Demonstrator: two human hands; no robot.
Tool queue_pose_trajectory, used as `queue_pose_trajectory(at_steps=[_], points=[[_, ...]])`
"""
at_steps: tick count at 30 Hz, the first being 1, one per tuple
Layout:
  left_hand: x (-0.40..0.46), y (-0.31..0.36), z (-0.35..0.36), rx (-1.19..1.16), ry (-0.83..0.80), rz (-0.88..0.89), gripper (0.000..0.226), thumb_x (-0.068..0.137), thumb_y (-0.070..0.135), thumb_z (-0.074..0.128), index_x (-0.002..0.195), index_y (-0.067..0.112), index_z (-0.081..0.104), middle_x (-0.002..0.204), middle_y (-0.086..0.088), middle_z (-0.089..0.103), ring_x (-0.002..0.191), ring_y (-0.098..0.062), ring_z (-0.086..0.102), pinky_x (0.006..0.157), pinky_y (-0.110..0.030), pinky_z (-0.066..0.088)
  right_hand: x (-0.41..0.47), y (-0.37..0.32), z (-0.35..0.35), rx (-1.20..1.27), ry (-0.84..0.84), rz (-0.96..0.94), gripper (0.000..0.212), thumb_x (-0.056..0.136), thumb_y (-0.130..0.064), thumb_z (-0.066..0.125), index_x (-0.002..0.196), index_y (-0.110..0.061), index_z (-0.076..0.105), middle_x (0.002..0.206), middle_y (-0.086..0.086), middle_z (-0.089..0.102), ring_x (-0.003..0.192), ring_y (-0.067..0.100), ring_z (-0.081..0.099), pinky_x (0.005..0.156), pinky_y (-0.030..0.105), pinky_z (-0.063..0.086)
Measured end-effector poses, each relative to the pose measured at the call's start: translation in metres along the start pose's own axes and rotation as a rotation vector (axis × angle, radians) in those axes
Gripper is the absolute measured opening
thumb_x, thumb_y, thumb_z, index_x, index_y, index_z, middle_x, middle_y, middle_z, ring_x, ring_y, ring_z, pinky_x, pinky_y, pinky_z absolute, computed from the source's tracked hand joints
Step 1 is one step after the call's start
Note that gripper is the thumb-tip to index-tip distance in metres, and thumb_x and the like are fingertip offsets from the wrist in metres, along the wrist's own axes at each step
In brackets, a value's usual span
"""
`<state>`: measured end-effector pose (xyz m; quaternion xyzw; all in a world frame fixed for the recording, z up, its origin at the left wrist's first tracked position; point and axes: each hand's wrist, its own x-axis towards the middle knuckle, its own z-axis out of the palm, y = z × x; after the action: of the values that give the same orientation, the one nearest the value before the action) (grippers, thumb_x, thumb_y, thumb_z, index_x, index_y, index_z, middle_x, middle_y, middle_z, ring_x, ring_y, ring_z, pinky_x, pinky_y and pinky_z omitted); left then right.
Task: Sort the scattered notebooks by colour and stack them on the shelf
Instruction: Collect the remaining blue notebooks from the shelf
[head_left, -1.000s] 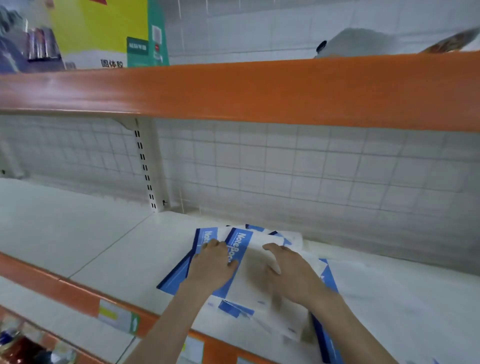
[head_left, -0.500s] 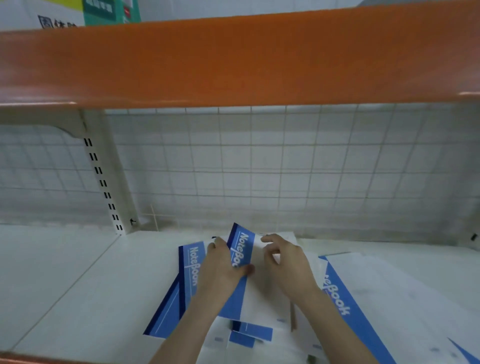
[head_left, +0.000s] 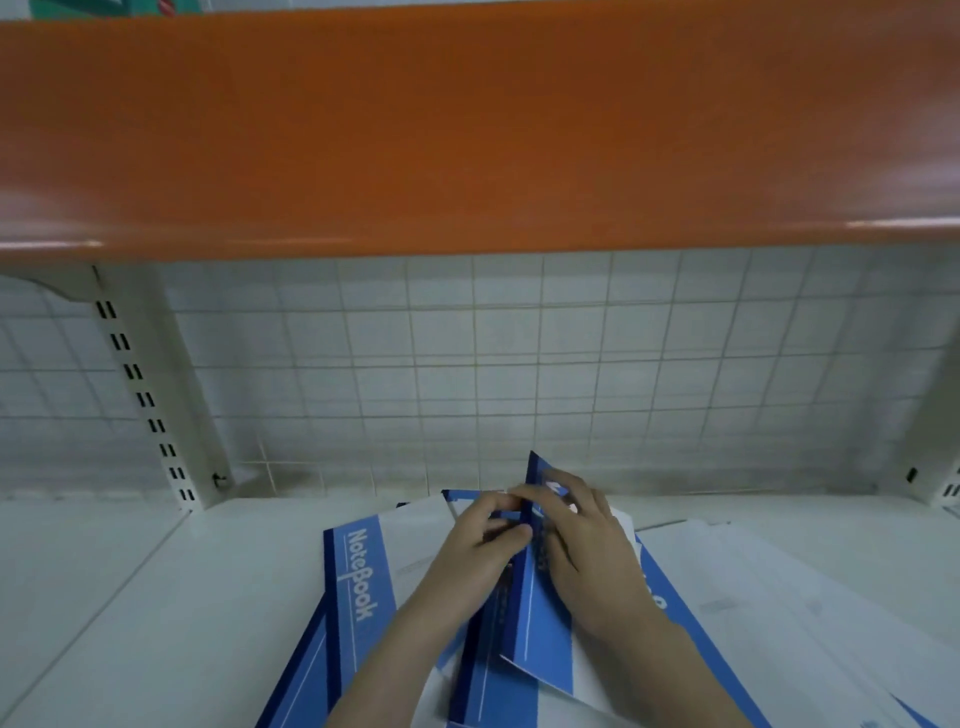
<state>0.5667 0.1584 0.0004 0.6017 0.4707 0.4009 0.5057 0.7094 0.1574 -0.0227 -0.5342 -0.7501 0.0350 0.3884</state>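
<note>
Both hands are right in the middle of the pile. The right hand (head_left: 582, 540) has its fingers curled over the top corner of a blue-and-white notebook (head_left: 535, 623), holding it tilted up off the stack so the far corner pokes up in front of the back panel. The left hand (head_left: 483, 545) is pinching at the same notebook from the other side, thumb and fingertips closed on its edge just beside the right hand's fingers. It's a bit blurry there, so I can't tell exactly which cover each finger is on.

Under and around them is the rest of the notebooks, all blue and white, lying flat and overlapping in a messy fan on the white shelf (head_left: 130, 597). One with "NoteBook" printed down its blue stripe (head_left: 358, 577) sits just left of the left forearm, angled toward the front edge. Another one (head_left: 660, 597) peeks out from under the right wrist, and some white covers (head_left: 779, 597) spread off to the right.

Behind the pile is a white wire grid back panel (head_left: 467, 374), with a slotted upright (head_left: 150, 395) on the left. The orange edge of the upper shelf (head_left: 467, 130) fills the whole top of the view.
</note>
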Motion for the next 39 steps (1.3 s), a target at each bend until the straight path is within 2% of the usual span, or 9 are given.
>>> queue_pose_trajectory(at_steps=[4,9,14,18,25,29,32,35,39], points=[[0.002,-0.004,-0.001,-0.033,-0.028,-0.004,0.023,0.097,0.015,0.048,0.107,0.025,0.066,0.105,-0.005,0.069,0.099,-0.020,0.066,0.096,-0.044,0.050,-0.001,0.007,0.007,-0.060,0.025,0.030,0.038,0.087,-0.035,0.024,0.111,-0.032,0.053,0.128,-0.007,0.047,0.110,0.015,0.048,0.079,0.033,0.045],[0.001,-0.010,-0.005,0.083,-0.045,0.060,0.023,0.094,0.015,0.054,0.104,0.030,0.068,0.100,0.009,0.072,0.099,-0.003,0.065,0.097,-0.031,0.049,-0.001,0.014,0.013,-0.041,0.028,0.058,0.035,0.090,-0.036,0.024,0.102,-0.025,0.056,0.117,-0.003,0.050,0.099,0.016,0.050,0.076,0.033,0.045],[-0.001,-0.024,-0.014,0.805,0.280,0.198,0.019,0.090,0.036,0.057,0.108,0.029,0.061,0.100,0.014,0.058,0.102,-0.004,0.050,0.083,-0.017,0.044,-0.003,0.010,0.018,-0.074,0.013,0.036,0.027,0.092,-0.035,0.024,0.094,-0.027,0.050,0.114,-0.007,0.047,0.094,0.012,0.047,0.075,0.029,0.042],[-0.001,-0.027,-0.007,0.944,0.212,0.135,0.032,0.091,0.047,0.050,0.111,0.024,0.059,0.107,0.006,0.053,0.105,-0.010,0.045,0.085,-0.023,0.045,-0.001,0.006,0.019,-0.024,0.024,-0.001,0.023,0.093,-0.033,0.027,0.095,-0.027,0.049,0.117,-0.007,0.045,0.097,0.013,0.047,0.080,0.032,0.044],[-0.004,-0.017,0.000,0.320,0.098,0.063,0.024,0.094,0.008,0.045,0.107,0.025,0.056,0.085,-0.001,0.069,0.075,-0.013,0.062,0.068,-0.026,0.048,-0.004,0.002,0.021,0.004,-0.013,-0.059,0.025,0.093,-0.031,0.027,0.101,-0.030,0.050,0.122,-0.006,0.046,0.100,0.014,0.047,0.082,0.035,0.045],[-0.004,-0.014,-0.002,-0.037,0.155,-0.057,0.037,0.090,0.000,0.052,0.113,0.030,0.050,0.085,-0.010,0.072,0.087,-0.024,0.066,0.084,-0.040,0.053,-0.005,0.004,0.020,-0.068,-0.030,-0.043,0.033,0.086,-0.029,0.028,0.101,-0.029,0.057,0.133,-0.004,0.046,0.105,0.017,0.046,0.082,0.032,0.039],[-0.003,-0.008,-0.003,-0.175,0.134,-0.099,0.035,0.089,-0.007,0.049,0.107,0.022,0.057,0.080,-0.009,0.071,0.080,-0.022,0.069,0.071,-0.034,0.057,-0.005,0.005,0.020,-0.087,-0.006,-0.031,0.028,0.088,-0.034,0.030,0.088,-0.027,0.057,0.131,-0.006,0.046,0.108,0.015,0.043,0.083,0.030,0.035],[-0.007,-0.005,-0.004,-0.134,0.086,-0.056,0.028,0.091,-0.005,0.049,0.106,0.015,0.060,0.078,-0.007,0.071,0.074,-0.015,0.070,0.066,-0.025,0.055,-0.005,0.007,0.020,-0.100,0.033,-0.040,0.032,0.094,-0.041,0.031,0.085,-0.027,0.059,0.124,-0.006,0.046,0.106,0.011,0.042,0.082,0.029,0.037],[-0.006,-0.017,-0.026,0.530,0.540,0.175,0.019,0.089,0.010,0.057,0.103,0.022,0.064,0.092,0.007,0.068,0.074,-0.002,0.059,0.058,-0.013,0.042,-0.005,0.008,0.019,-0.066,0.097,0.001,0.026,0.093,-0.041,0.033,0.083,-0.026,0.052,0.120,-0.005,0.047,0.101,0.014,0.045,0.078,0.029,0.035]])
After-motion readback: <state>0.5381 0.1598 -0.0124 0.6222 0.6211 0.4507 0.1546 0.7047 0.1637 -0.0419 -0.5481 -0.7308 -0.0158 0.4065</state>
